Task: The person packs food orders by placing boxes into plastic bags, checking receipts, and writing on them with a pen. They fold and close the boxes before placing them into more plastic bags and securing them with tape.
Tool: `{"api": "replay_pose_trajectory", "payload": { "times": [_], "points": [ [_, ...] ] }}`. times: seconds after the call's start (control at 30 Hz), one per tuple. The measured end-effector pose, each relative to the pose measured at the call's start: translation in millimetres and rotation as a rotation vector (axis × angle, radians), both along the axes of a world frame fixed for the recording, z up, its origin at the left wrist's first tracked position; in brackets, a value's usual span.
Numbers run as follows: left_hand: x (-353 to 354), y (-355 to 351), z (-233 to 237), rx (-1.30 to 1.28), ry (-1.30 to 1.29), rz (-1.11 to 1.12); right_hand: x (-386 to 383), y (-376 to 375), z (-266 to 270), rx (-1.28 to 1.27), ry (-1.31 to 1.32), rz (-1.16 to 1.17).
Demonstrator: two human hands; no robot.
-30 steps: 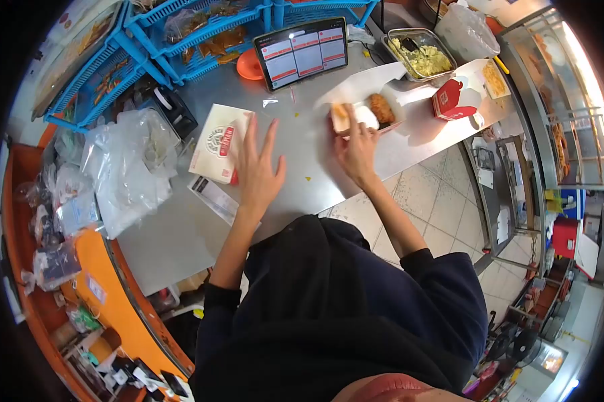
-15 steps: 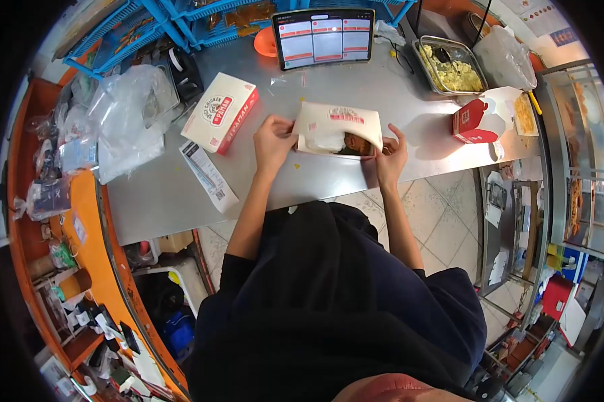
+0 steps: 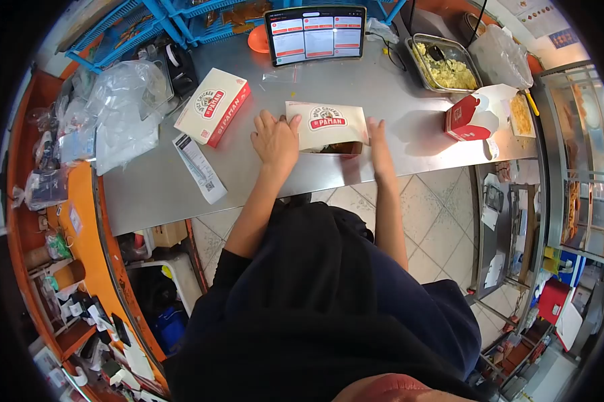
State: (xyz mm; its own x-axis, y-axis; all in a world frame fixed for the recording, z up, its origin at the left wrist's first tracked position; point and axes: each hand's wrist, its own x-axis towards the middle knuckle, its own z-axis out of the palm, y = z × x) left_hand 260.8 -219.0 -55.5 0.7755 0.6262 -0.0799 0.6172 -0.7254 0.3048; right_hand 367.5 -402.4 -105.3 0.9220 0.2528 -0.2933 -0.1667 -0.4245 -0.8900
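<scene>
A cream and red food box (image 3: 327,126) lies in front of me on the steel counter, its printed lid lowered over most of it. Dark food shows through a gap along the near edge. My left hand (image 3: 276,139) is at the box's left side, fingers bent against it. At the right end, my right hand (image 3: 379,149) stands edge-on with its fingers stretched along the side. A closed box (image 3: 211,106) of the same print sits to the left, with a paper receipt (image 3: 200,169) just below it.
A tablet (image 3: 315,37) stands at the counter's back. On the right are a tray of chopped yellow food (image 3: 444,65), an open red and white carton (image 3: 469,119) and a container (image 3: 521,115). Clear plastic bags (image 3: 129,110) lie left; blue racks (image 3: 124,33) stand behind.
The lid has come down flatter, hiding the white contents and most of the food. My left fingers have shifted along the left side; my right fingers have straightened. The view has shifted slightly.
</scene>
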Motion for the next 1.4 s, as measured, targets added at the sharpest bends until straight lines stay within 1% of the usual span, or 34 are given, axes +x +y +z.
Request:
{"api": "replay_pose_trajectory", "payload": {
  "times": [0.03,0.07,0.1,0.13,0.2,0.23,0.3,0.33,0.37,0.43,0.47,0.5,0.57,0.6,0.63,0.7,0.73,0.77,0.83,0.87,0.9,0.93,0.97,1.0,1.03,1.1,1.13,1.17,1.23,1.27,1.3,1.33,1.37,1.4],
  "points": [
    [-2,-1,-19,0.008,-0.003,0.0,-15,11,34,-0.265,0.057,0.141],
    [-5,1,-38,0.088,-0.124,0.019,-30,17,20,-0.318,-0.219,0.144],
    [-9,3,-41,0.165,-0.247,0.039,-37,21,8,-0.371,-0.498,0.144],
    [-14,11,-44,0.17,-0.253,0.039,-32,16,1,-0.367,-0.505,0.142],
    [-23,31,-39,0.26,-0.588,-0.6,-16,7,1,-0.181,-0.998,0.331],
    [-22,38,-36,0.269,-0.59,-0.601,-7,-1,2,-0.174,-1.003,0.327],
    [-12,49,-24,0.098,-0.4,-0.988,12,-12,9,-0.153,-1.068,0.892],
    [-9,51,-17,0.298,-0.267,-1.053,18,-13,13,-0.131,-1.119,0.886],
    [-5,52,-18,0.301,-0.265,-1.054,20,-16,10,-0.128,-1.121,0.884],
    [7,54,-19,0.158,-0.102,-1.063,31,-19,3,-0.209,-1.199,0.925],
    [6,50,-17,0.077,-0.14,-1.018,28,-16,14,-0.1,-1.163,0.829],
    [3,46,-24,0.08,-0.144,-1.014,21,-15,23,-0.099,-1.168,0.833],
    [-15,33,-42,0.165,-0.43,-0.918,0,-16,29,0.091,-0.794,0.679],
    [-30,16,-22,0.233,-0.338,-0.844,-4,-17,20,0.149,-0.827,0.598],
    [-27,9,-29,0.227,-0.332,-0.847,-5,-20,15,0.148,-0.817,0.596],
    [-26,-5,-48,0.28,-0.397,-0.7,-19,-18,21,0.262,-0.926,0.129],
    [-25,-8,-54,0.27,-0.391,-0.696,-32,-17,20,0.265,-0.701,-0.037],
    [-22,-10,-58,0.273,-0.429,-0.678,-42,-13,20,0.26,-0.693,-0.029],
    [-21,-11,-61,0.274,-0.459,-0.653,-60,-1,21,0.583,-0.303,-0.021],
    [-21,-10,-60,0.296,-0.44,-0.647,-64,7,12,0.455,-0.34,0.045],
    [-21,-9,-58,0.319,-0.423,-0.641,-63,11,6,0.454,-0.335,0.052],
    [-23,-8,-57,0.318,-0.419,-0.634,-61,14,0,0.38,-0.29,0.05],
    [-24,-7,-53,0.38,-0.405,-0.683,-59,18,-2,0.307,-0.246,0.048],
    [-24,-6,-49,0.444,-0.391,-0.729,-55,19,-2,0.184,-0.403,0.052],
    [-23,-4,-45,0.445,-0.389,-0.721,-49,14,-6,0.186,-0.402,0.061],
    [-26,-1,-33,0.14,-0.467,-0.737,-39,4,-12,-0.194,-0.944,0.368],
    [-27,8,-33,-0.031,-0.499,-0.725,-40,-2,-7,-0.312,-0.812,0.426],
    [-28,22,-28,-0.019,-0.5,-0.705,-34,1,15,-0.299,-0.821,0.445],
    [-34,58,-14,-0.217,-0.64,-0.434,-23,12,61,-0.696,-0.798,0.686],
    [-37,76,-10,-0.108,-0.716,-0.171,-15,20,69,-0.684,-0.803,0.706],
    [-39,93,-8,0.001,-0.78,0.09,-2,32,74,-0.62,-1.049,0.776],
    [-42,106,-8,0.116,-0.749,0.344,10,43,75,-0.546,-1.292,0.837],
    [-47,118,-9,0.229,-0.709,0.597,26,50,75,-0.537,-1.291,0.853],
    [-55,131,-30,0.233,-0.706,0.614,45,58,76,-0.422,-1.061,1.077]
  ]
}}
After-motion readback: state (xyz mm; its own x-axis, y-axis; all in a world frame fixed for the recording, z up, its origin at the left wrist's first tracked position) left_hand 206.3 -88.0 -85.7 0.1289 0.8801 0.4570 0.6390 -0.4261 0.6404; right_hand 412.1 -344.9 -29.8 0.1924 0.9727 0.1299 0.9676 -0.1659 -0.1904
